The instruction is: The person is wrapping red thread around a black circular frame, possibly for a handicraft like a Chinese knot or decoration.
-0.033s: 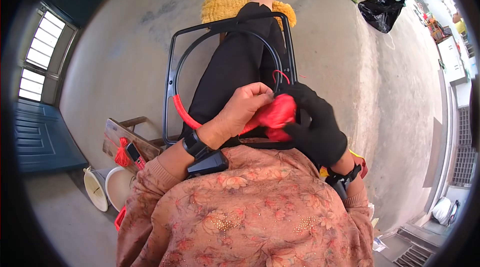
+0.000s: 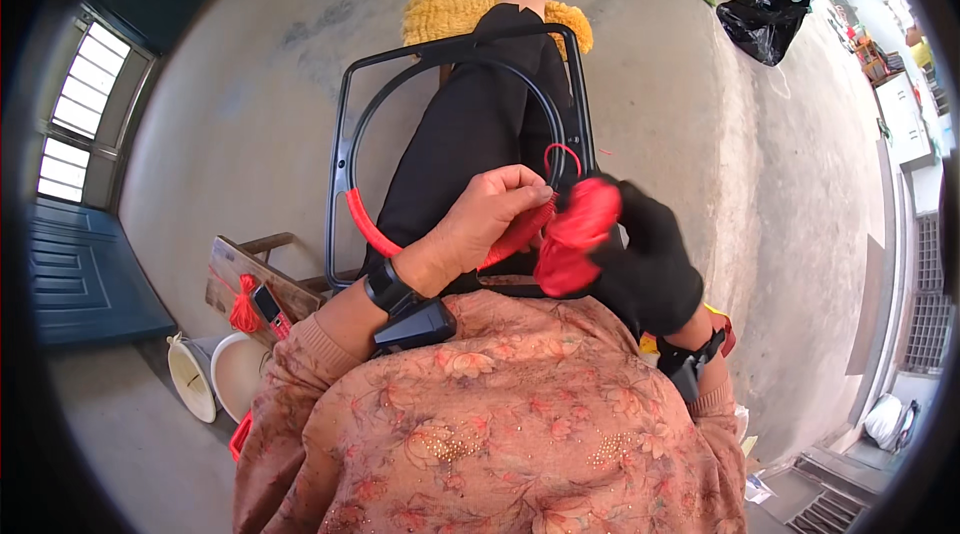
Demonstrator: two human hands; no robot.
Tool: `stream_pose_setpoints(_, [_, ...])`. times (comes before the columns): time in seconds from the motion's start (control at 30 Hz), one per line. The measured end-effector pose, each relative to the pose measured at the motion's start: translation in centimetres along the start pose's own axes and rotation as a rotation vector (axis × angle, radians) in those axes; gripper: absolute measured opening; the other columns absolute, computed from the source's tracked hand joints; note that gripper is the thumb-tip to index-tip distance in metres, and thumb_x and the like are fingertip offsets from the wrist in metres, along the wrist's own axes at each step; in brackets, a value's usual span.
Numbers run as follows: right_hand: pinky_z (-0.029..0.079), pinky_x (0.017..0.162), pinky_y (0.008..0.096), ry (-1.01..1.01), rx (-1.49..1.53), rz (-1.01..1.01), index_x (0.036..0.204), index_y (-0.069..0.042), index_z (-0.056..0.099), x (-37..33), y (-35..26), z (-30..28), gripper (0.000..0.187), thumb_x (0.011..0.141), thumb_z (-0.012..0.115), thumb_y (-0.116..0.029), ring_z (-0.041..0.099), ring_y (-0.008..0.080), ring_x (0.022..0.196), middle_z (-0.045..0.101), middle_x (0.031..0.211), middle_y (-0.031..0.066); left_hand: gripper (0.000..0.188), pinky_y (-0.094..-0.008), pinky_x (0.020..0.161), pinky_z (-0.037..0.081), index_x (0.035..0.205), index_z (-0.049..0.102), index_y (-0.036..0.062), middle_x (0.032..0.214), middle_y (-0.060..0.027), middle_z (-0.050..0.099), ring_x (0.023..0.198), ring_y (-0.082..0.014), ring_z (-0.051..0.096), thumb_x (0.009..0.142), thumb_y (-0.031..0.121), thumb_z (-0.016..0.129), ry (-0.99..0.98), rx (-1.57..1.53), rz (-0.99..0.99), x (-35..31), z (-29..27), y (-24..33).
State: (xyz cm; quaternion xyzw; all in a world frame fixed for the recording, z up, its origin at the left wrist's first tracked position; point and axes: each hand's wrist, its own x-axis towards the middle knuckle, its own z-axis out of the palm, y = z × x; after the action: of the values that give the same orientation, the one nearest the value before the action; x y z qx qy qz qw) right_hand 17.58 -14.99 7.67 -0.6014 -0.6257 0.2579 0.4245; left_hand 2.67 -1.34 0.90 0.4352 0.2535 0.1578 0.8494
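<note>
Across my lap lies a black rectangular frame point(image 2: 337, 199) with a round ring inside it. Red cord is wound tightly around the ring's near part; this red wrapping point(image 2: 369, 227) shows on both sides of my left wrist. My bare left hand point(image 2: 485, 214) pinches at the ring's right side, where the wrapping ends, thumb and forefinger together. In my black-gloved right hand point(image 2: 645, 269) is a bundle of red cord point(image 2: 578, 239), blurred by motion and just right of the ring. A loose loop of red cord point(image 2: 565, 147) arcs over the ring above my left fingertips.
At left, a wooden stool point(image 2: 235, 269) carries a phone point(image 2: 268, 306) and a tied hank of red cord point(image 2: 244, 306). Pale buckets point(image 2: 192, 381) stand behind it. A yellow fluffy cover point(image 2: 440, 14) lies under my legs. A black plastic bag point(image 2: 762, 26) sits on the floor at far right.
My right hand has shifted slightly right with the cord bundle, which has turned more upright and come away from my left fingers. My left hand and the frame stay in place.
</note>
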Motion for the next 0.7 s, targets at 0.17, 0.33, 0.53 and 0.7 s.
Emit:
stream_pose_setpoints(0.17, [0.045,0.089,0.0289,0.435,1.047,0.39,0.121,0.0,0.052,-5.0,1.4,-2.9,0.038,0.09,0.051,-0.022,0.058,0.0143,0.099,0.061,0.108,0.0067,0.011,-0.0265,0.056,0.054,0.09,0.056,0.002,0.079,-0.012,0.064,0.062,-0.0178,0.064,0.092,0.013,0.056,-0.005,-0.012,-0.157,0.2,-0.4,1.1])
stream_pose_setpoints(0.33, [0.039,0.054,0.0271,0.341,1.449,0.171,0.101,-0.006,0.053,-9.4,5.2,-8.1,0.035,0.09,0.055,-0.039,0.047,0.0155,0.059,0.045,0.069,-0.0002,0.012,-0.0255,0.055,0.053,0.092,0.055,0.0029,0.08,-0.0124,0.065,0.063,-0.0175,0.064,0.093,0.015,0.054,-0.061,-0.068,-0.164,0.4,-0.5,0.3])
stream_pose_setpoints(0.53, [0.042,0.053,0.0253,0.752,1.09,0.282,0.102,-0.009,0.056,-13.9,6.6,-11.3,0.031,0.092,0.054,-0.038,0.051,0.0115,0.059,0.052,0.072,-0.0018,0.015,-0.0263,0.054,0.052,0.096,0.055,0.0019,0.08,-0.0131,0.065,0.062,-0.0168,0.064,0.095,0.017,0.052,-0.044,-0.109,-0.151,0.1,-0.7,0.4])
stream_pose_setpoints(0.7, [0.043,0.054,0.0252,0.829,1.012,0.389,0.102,-0.009,0.057,-15.6,9.6,-13.2,0.03,0.092,0.054,-0.037,0.053,0.0115,0.061,0.054,0.074,-0.0017,0.016,-0.0271,0.052,0.052,0.097,0.055,0.0033,0.079,-0.0139,0.065,0.061,-0.0173,0.064,0.095,0.019,0.053,-0.05,-0.181,-0.138,0.1,-0.3,0.3])
